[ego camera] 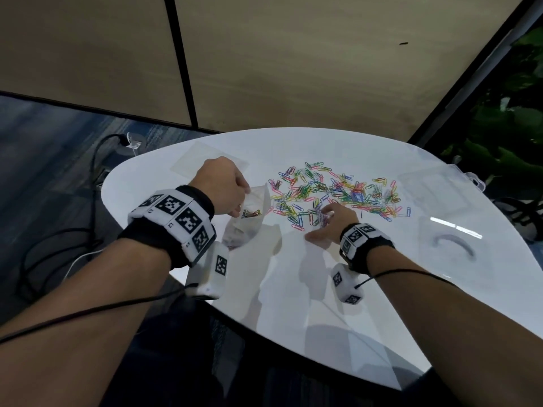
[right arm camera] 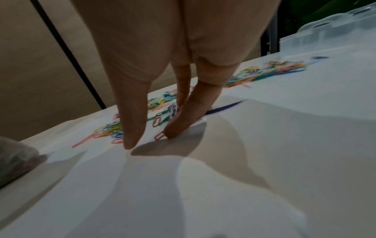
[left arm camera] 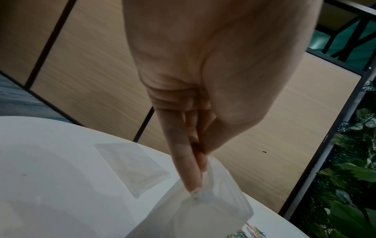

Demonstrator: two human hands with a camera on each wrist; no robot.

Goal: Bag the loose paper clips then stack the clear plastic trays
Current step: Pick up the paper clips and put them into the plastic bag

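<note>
1. Clear, crinkled plastic is pinched at its rim between the thumb and fingers of the left hand (ego camera: 221, 186), which holds a small bag (ego camera: 252, 211) up at centre-left of the head view; the left wrist view shows the fingertips (left arm camera: 189, 180) closed on the bag's top edge.
2. A few coloured clips lie inside the bag, whose lower end seems to rest on the table, though the blur makes that hard to confirm.
3. The right hand (ego camera: 329, 226) sits just right of the bag, fingers straight and spread, their tips pressing down on the near edge of the paper clips (ego camera: 338, 192); it grips nothing that can be seen.
4. In the right wrist view, the thumb and one fingertip (right arm camera: 173, 130) touch the table among red, green and blue clips.
5. The clips spread in a loose, many-coloured scatter across the middle of the white table (ego camera: 293, 304), reaching toward the right of the frame.
6. A flat empty bag (ego camera: 208, 160) lies beyond the left hand, at the table's far-left edge.
7. Clear plastic trays sit at the right: one (ego camera: 435, 186) at the far-right rim, another (ego camera: 452, 245) nearer, lower right, well apart from each other.
</note>
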